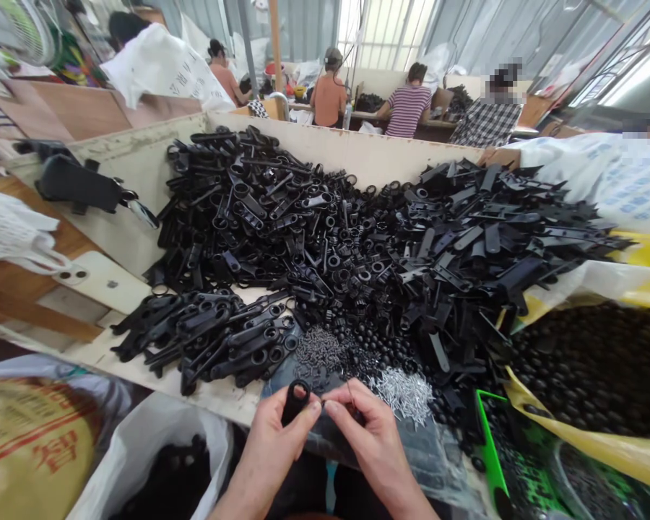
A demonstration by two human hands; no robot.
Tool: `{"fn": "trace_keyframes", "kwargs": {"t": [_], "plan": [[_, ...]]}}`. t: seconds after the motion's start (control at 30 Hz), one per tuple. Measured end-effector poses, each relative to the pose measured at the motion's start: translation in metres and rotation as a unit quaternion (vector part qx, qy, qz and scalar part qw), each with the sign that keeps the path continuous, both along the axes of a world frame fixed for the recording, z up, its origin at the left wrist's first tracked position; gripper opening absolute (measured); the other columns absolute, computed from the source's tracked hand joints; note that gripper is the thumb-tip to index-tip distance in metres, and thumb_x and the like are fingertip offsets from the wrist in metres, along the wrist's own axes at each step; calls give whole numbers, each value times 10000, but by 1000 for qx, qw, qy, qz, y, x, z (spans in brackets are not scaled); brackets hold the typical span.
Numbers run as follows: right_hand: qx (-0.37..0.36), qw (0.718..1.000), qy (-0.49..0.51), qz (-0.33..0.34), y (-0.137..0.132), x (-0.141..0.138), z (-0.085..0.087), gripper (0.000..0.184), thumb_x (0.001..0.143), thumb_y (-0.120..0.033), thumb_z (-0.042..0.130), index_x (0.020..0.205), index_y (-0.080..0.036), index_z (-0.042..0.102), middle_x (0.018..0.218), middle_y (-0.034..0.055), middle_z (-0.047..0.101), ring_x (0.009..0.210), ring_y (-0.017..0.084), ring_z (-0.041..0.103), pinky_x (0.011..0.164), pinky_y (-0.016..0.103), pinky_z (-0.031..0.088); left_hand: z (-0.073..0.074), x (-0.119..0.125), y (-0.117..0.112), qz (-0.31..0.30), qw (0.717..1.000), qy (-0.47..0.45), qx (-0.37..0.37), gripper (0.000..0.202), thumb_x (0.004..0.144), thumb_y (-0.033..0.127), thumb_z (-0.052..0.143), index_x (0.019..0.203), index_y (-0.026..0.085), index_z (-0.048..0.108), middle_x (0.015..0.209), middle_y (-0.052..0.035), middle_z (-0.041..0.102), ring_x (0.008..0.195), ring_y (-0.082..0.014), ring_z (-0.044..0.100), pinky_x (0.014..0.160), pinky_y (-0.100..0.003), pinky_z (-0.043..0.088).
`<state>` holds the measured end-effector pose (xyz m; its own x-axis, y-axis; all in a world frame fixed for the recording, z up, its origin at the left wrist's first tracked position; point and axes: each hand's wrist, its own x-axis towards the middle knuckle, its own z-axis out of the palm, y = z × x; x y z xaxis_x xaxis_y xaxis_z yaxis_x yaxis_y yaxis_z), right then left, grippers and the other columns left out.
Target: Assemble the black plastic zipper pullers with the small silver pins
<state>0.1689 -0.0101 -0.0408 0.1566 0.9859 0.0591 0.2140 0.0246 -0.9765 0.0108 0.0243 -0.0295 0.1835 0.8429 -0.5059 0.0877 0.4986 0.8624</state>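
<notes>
My left hand [276,433] is closed round a black plastic part with a ring-shaped end [299,392]; the ring shows above the fingers. Close beside it, my right hand [365,426] is pinched, its thumb and finger meeting the left fingertips. Whatever small thing lies in that pinch is mostly covered by the fingers. Just beyond the hands are a heap of small dark grey pieces [319,348], a group of black balls [382,345] and a pile of silver pins or screws [404,393] on a dark mat [427,455].
Black ringed parts [249,195] and flat black parts [492,224] heap up inside the pale wooden walls [368,155]. A phone [102,278] lies at left. A white sack [124,455], a yellow bag [579,426] and a green tray [490,440] flank me. Several people sit beyond.
</notes>
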Motion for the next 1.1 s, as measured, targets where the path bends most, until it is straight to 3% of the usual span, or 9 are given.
{"fn": "trace_keyframes", "kwargs": {"t": [0.17,0.37,0.5,0.63,0.77,1.1], "plan": [[18,1000,-10,8,-2,0,0,240,947,-377,659,818,-218,785,701,-1,611,625,150,552,571,243,414,4,1,-1,-9,995,-79,-66,440,719,550,796,852,165,630,446,135,347,385,-34,223,378,-170,114],[4,999,-5,-41,-8,1,1,244,925,-429,689,853,-208,760,684,-11,631,564,134,538,529,226,442,6,8,0,0,979,-163,-121,430,661,491,866,803,163,627,438,141,346,394,-17,188,407,-181,124],[67,995,-56,-47,-10,6,5,190,949,-325,675,818,-226,769,705,6,679,594,146,604,539,227,477,12,19,-1,33,959,-215,-180,454,594,469,905,765,175,603,385,157,339,362,1,167,431,-190,137],[141,986,-84,-33,-14,12,2,166,955,-189,653,1026,-254,788,833,33,747,706,167,700,633,244,564,15,26,-4,67,932,-265,-240,503,558,419,934,660,208,490,368,149,369,341,6,204,437,-193,143],[173,977,-118,-35,-18,15,-2,231,930,-131,677,1090,-264,778,838,31,751,687,162,706,602,236,570,16,29,-7,83,919,-274,-272,547,546,368,936,613,221,414,373,129,424,342,-4,248,439,-194,161],[155,972,-175,-27,-19,21,-1,143,946,-198,657,1005,-249,776,781,34,749,586,155,666,523,244,546,22,31,-8,64,932,-247,-259,413,625,357,884,691,209,504,392,128,440,355,-13,228,455,-197,165]]}}
